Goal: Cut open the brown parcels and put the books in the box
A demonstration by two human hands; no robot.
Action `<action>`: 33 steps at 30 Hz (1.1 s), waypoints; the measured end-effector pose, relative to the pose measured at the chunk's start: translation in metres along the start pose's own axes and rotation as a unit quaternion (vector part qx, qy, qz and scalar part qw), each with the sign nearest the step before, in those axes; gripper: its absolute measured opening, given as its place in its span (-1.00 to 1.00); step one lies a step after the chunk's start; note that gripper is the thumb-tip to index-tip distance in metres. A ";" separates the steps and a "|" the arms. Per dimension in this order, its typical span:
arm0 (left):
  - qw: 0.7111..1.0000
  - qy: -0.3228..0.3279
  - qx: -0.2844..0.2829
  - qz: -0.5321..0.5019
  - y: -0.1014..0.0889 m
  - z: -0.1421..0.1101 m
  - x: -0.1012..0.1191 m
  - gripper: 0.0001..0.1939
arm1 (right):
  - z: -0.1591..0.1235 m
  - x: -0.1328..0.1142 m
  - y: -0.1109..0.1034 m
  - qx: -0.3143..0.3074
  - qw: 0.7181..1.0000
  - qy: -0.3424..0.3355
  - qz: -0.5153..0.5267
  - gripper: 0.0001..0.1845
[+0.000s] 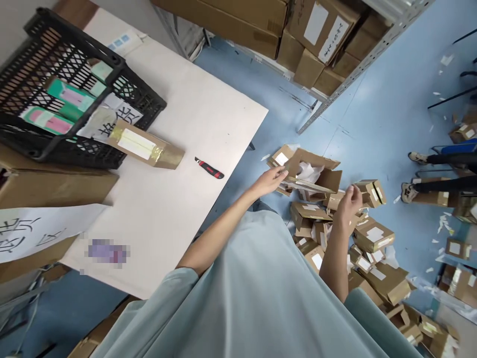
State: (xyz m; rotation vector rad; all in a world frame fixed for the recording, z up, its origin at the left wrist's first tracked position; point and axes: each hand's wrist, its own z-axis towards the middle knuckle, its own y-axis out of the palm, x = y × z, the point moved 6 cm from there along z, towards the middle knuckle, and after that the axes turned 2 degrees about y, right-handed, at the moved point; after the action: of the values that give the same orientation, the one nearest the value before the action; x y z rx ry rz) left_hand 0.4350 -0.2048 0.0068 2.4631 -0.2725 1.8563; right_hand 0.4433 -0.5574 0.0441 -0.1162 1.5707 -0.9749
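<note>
My left hand is closed, thumb and fingers pinching the near left edge of an open cardboard box. Crumpled white paper shows inside this box, whose flaps stand apart. Just right of the box is my right hand, its fingers curled together and apart from the box's side. What it may hold is hidden. On the white table to my left lies a black and red utility knife. A taped cardboard carton with a white label sits near it.
A black plastic crate holding green and pink packages stands on the table. Many discarded boxes are heaped on the blue floor below my hands. A metal shelf with cartons stands ahead. Another person's legs show at right.
</note>
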 end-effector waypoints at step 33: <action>0.733 -0.146 0.607 -0.270 -0.161 -0.370 -0.131 -0.23 | -0.412 -0.317 0.505 -0.533 0.739 -0.393 -0.124 -0.07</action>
State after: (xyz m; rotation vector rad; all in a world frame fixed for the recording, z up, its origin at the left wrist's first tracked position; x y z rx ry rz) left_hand 0.0759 0.0209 -0.0036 2.8260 2.0418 1.4787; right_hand 0.3982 0.1582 -0.0606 -1.3884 1.1037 -0.0103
